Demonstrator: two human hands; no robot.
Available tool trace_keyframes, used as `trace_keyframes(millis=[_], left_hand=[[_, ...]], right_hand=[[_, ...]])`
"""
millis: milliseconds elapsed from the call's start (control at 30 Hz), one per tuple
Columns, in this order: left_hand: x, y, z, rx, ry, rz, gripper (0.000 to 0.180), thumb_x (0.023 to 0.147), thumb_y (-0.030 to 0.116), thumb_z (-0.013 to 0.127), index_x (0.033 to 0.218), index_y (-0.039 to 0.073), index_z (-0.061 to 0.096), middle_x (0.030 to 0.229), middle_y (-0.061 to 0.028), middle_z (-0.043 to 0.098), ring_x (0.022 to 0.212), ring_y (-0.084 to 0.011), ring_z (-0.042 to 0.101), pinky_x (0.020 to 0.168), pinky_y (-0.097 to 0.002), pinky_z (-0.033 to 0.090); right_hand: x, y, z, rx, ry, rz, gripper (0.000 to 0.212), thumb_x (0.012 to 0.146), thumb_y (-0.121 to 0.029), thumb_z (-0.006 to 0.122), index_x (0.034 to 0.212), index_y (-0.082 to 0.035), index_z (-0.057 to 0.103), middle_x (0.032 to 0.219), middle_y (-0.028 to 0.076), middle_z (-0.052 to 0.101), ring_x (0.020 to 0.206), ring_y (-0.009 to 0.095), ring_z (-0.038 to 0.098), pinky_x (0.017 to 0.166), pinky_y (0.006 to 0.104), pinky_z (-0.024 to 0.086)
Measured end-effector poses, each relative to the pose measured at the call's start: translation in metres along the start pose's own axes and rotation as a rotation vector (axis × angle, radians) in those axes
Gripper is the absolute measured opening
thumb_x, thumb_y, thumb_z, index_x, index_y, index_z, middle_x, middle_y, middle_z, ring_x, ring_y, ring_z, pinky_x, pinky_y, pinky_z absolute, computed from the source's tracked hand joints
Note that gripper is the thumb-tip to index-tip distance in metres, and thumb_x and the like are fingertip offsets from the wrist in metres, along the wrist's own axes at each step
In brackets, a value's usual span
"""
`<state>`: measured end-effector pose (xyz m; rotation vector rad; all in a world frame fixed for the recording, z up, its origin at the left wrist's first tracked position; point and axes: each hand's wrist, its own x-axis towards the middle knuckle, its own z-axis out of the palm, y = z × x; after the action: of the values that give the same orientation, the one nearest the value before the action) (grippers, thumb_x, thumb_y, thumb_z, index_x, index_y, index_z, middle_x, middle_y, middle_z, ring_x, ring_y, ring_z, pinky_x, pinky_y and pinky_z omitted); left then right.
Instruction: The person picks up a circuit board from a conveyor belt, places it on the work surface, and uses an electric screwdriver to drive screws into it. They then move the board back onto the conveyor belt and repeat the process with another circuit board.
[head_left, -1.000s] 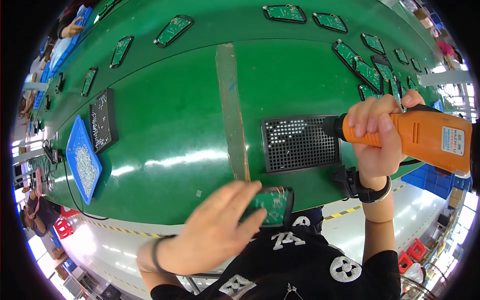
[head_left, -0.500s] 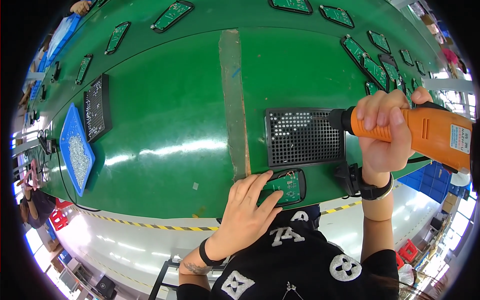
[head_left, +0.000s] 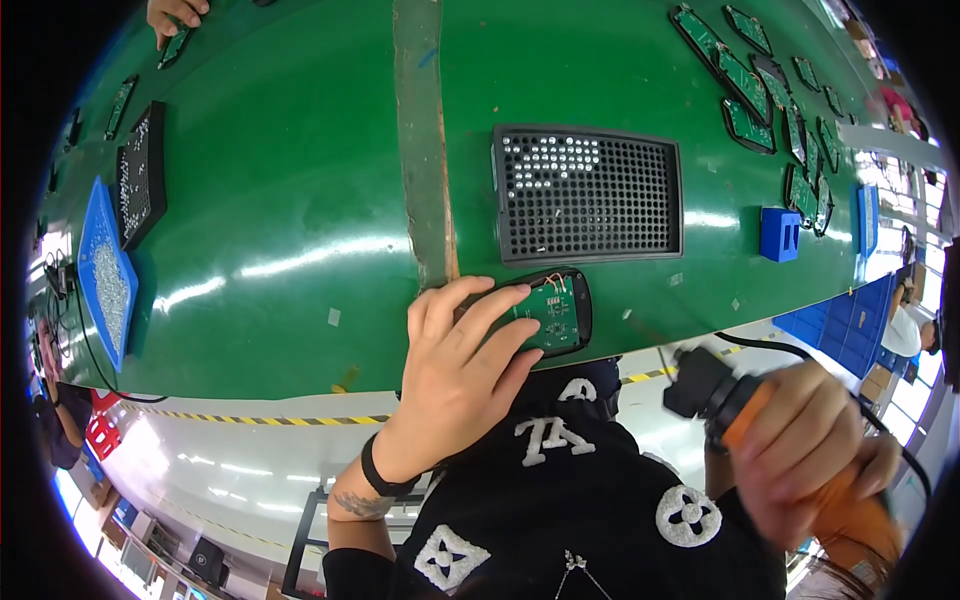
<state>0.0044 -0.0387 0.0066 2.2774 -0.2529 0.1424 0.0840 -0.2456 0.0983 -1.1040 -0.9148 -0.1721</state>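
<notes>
A green circuit board in a black housing (head_left: 560, 312) lies flat near the table's front edge. My left hand (head_left: 465, 350) lies over its left end, fingers curled over the board and thumb at its near side, hiding that part. In my right hand (head_left: 805, 440), somewhat blurred, is an orange electric screwdriver (head_left: 745, 412) with a black nose and a thin bit. It points left, just off the table's front edge, apart from the board. Beyond the board stands a black screw tray (head_left: 600, 215) of small holes, with silvery screws in its far left part.
Several circuit boards (head_left: 745, 85) lie at the far right, near a blue block (head_left: 780, 236). At left are a blue bin of small screws (head_left: 110, 285) and another black tray (head_left: 142, 175). Another person's hand (head_left: 178, 18) touches a board at the far left. A black cable (head_left: 770, 343) crosses the right side.
My right hand has brought the screwdriver from the screw tray down toward me, past the table edge. My left hand stays on the board. A person's hand now shows at the far left.
</notes>
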Motion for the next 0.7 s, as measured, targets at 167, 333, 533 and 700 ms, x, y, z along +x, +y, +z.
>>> trace_keyframes(millis=[167, 333, 533, 700], left_hand=[[0.000, 0.000, 0.002, 0.004, -0.001, 0.009, 0.032, 0.062, 0.006, 0.076, 0.091, 0.008, 0.064, 0.112, -0.0051, 0.060, 0.105, -0.0287, 0.051, 0.088, -0.0405, 0.035], [-0.002, 0.002, 0.001, -0.005, 0.022, 0.021, 0.032, 0.061, 0.006, 0.076, 0.091, 0.009, 0.064, 0.112, -0.0049, 0.060, 0.104, -0.0282, 0.051, 0.088, -0.0401, 0.036], [-0.002, -0.001, 0.003, -0.003, 0.021, 0.026, 0.033, 0.061, 0.006, 0.076, 0.091, 0.010, 0.064, 0.112, -0.0045, 0.060, 0.104, -0.0281, 0.051, 0.088, -0.0401, 0.036], [-0.002, -0.002, 0.004, -0.007, 0.023, 0.019, 0.033, 0.061, 0.006, 0.076, 0.091, 0.010, 0.064, 0.112, -0.0043, 0.061, 0.104, -0.0282, 0.051, 0.088, -0.0404, 0.036]], right_hand=[[-0.033, -0.001, 0.020, 0.023, 0.064, 0.021, 0.041, 0.072, -0.007, 0.069, 0.103, -0.006, 0.042, 0.053, 0.002, 0.055, 0.037, 0.010, 0.050, 0.036, 0.0214, 0.045], [-0.037, -0.005, 0.019, 0.052, 0.030, 0.165, 0.043, 0.076, 0.001, 0.066, 0.103, -0.011, 0.035, 0.056, 0.008, 0.057, 0.044, 0.020, 0.056, 0.042, 0.0344, 0.050], [-0.038, -0.002, 0.017, 0.034, 0.002, 0.199, 0.045, 0.076, 0.000, 0.066, 0.105, -0.012, 0.033, 0.057, 0.008, 0.057, 0.044, 0.021, 0.055, 0.042, 0.0344, 0.050], [-0.038, -0.001, 0.018, 0.028, 0.012, 0.211, 0.045, 0.076, 0.000, 0.066, 0.105, -0.012, 0.034, 0.057, 0.008, 0.057, 0.044, 0.021, 0.055, 0.042, 0.0345, 0.050]])
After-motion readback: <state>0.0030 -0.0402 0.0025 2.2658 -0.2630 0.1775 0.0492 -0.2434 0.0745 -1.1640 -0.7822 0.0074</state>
